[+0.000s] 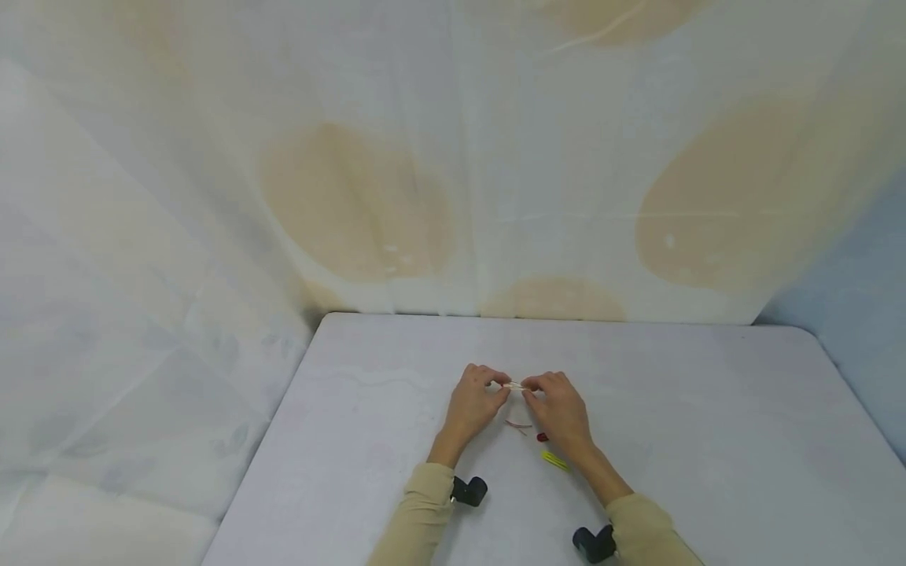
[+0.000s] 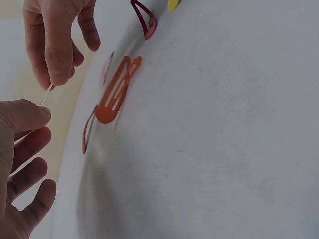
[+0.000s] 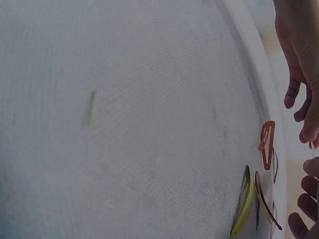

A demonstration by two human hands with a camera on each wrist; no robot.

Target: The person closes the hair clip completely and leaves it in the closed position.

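I pinch a thin pale hair clip (image 1: pixel 517 386) between my left hand (image 1: pixel 473 405) and right hand (image 1: pixel 562 409), above the surface (image 1: pixel 708 440). It may slip and fall among the clips at 6 o'clock, because my fingers hold only its ends.

A white-covered table (image 1: pixel 708 440) bears a small cluster of snap hair clips: an orange clip (image 2: pixel 115 92), a dark red clip (image 2: pixel 144 19) at its 12 o'clock, and a yellow clip (image 3: pixel 242 204).
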